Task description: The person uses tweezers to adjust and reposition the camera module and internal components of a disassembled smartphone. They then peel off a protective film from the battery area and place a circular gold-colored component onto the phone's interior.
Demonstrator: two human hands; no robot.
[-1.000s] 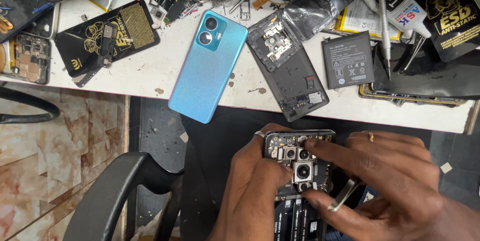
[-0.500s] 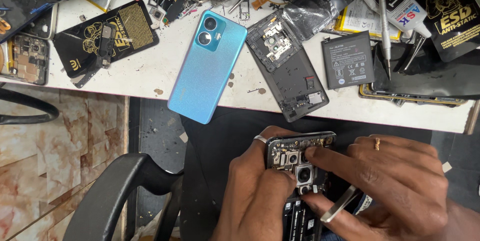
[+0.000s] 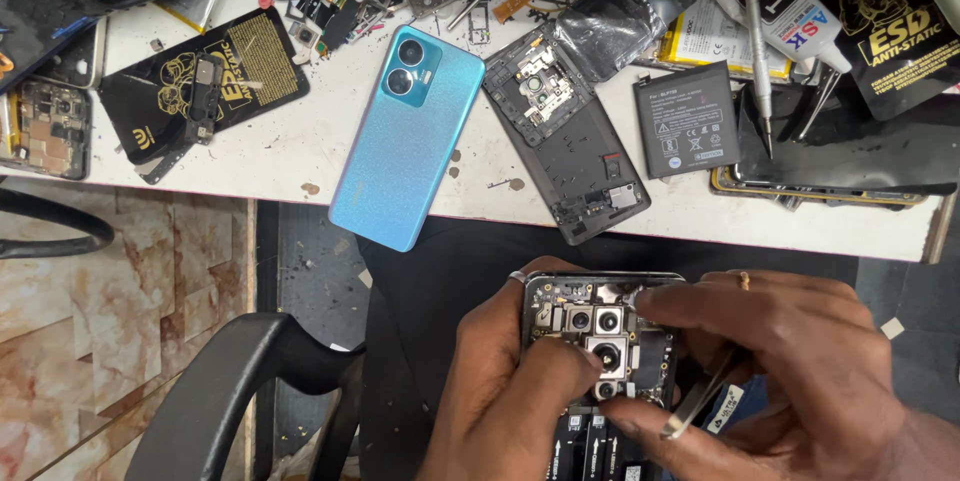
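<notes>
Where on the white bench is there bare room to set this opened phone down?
Barest patch: white bench top between the black anti-static pouch and the blue phone. A thinner strip runs along the front edge below the grey battery. The back row and right end are crowded with tools and parts.

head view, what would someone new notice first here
First, the opened phone low in the middle, its camera parts bare, gripped by the left hand while the right hand touches its top and holds tweezers. Next, the bright blue phone lying face down on the white table. Right of it lie a dark phone frame and a grey battery.
</notes>
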